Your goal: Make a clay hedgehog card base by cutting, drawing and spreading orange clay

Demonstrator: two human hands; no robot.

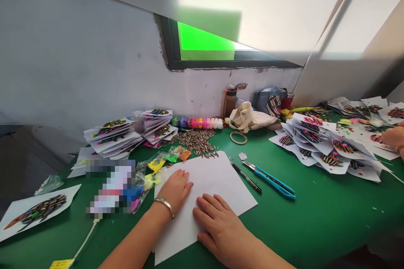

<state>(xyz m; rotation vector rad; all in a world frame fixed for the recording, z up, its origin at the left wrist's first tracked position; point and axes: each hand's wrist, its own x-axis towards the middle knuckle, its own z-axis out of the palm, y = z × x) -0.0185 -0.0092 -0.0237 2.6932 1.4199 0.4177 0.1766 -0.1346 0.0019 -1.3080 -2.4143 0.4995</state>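
White paper (pixel 227 176) lies on the green table in front of me, its lower left edge showing more than one sheet. My left hand (pixel 175 191) rests on its left part, palm down, fingers stretched out. Flat on the lower middle of the paper is my right hand (pixel 217 225), with its fingers slightly spread and nothing held. A black pen (pixel 246 178) lies along the paper's right edge. To the right of the pen is a blue utility knife (pixel 271 180). Small bags of coloured clay (pixel 157 162) touch or nearly touch the paper's left side.
Striped sunflower seeds (pixel 197 141) are heaped behind the paper, near a tape roll (pixel 238 138). Stacks of seed-decorated sheets stand left (pixel 115 138) and right (pixel 328 147). A finished-looking seed picture (pixel 39 212) lies front left. Another person's hand (pixel 393 136) is at far right.
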